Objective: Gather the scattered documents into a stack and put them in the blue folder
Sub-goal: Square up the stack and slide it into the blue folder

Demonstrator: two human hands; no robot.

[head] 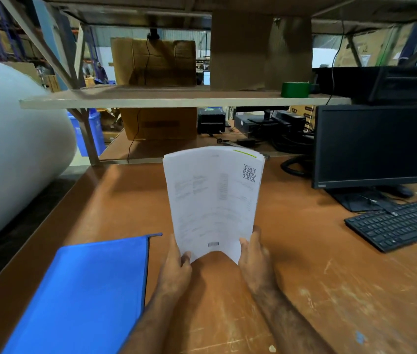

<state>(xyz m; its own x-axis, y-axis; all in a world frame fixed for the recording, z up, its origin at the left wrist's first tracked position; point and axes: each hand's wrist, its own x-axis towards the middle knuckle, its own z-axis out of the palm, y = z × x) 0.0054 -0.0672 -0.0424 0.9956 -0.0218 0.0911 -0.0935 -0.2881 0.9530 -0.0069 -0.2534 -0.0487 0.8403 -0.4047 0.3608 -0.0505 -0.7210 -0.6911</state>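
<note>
Both hands hold a stack of papers (213, 200) upright above the tabletop (304, 264), near its middle. The left hand (175, 261) grips the stack's lower left corner, its thumb lying on the front sheet and its fingers (173, 242) curled behind. The right hand (254, 254) grips the lower right corner the same way, thumb in front, fingers (257, 232) wrapped round the edge. The stack bows a little, its top edge curving away from the person. The front sheet shows printed text, a QR code near the upper right and a barcode near the bottom; a green strip runs along the top edge of a sheet behind.

The blue folder (87, 297) lies flat on the tabletop to the left of the hands, just beside the left forearm, its zip running along the right edge.

To the right stand a dark monitor (375, 146) and a black keyboard (401, 222). A large white roll (10, 149) lies at the left. On the shelf (176, 100) above sit cardboard boxes (153, 62) and a green tape roll (295, 89).
</note>
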